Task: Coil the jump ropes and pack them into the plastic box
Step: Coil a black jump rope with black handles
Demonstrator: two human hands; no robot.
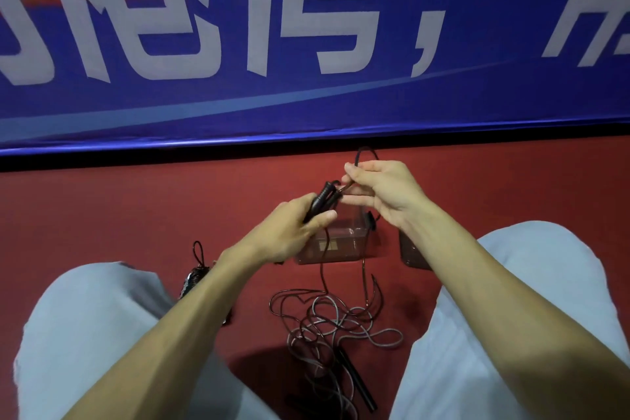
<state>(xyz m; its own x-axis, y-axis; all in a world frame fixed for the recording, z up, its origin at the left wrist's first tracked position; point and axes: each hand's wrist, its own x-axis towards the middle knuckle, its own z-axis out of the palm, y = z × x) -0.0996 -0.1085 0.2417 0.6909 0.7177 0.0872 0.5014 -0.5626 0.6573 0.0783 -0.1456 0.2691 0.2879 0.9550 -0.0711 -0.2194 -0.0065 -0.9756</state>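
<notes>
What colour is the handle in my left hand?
The handle is black; head view shows it best.

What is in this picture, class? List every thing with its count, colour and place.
floor: red, underneath everything
banner: one, blue with white characters, at the back
plastic box: one, clear, on the floor in the middle
held handle: one, black, in the left hand
cord: one, dark, tangled on the floor, strands rising past the box
loose handle: one, black, at the tangle's near end
coiled bundle: one, dark, left of the box, partly behind the left forearm
flat clear piece: one, right of the box, partly hidden; perhaps the lid
knees: two, pale grey trousers, either side
left hand: grips the held handle
right hand: pinches the cord
</notes>
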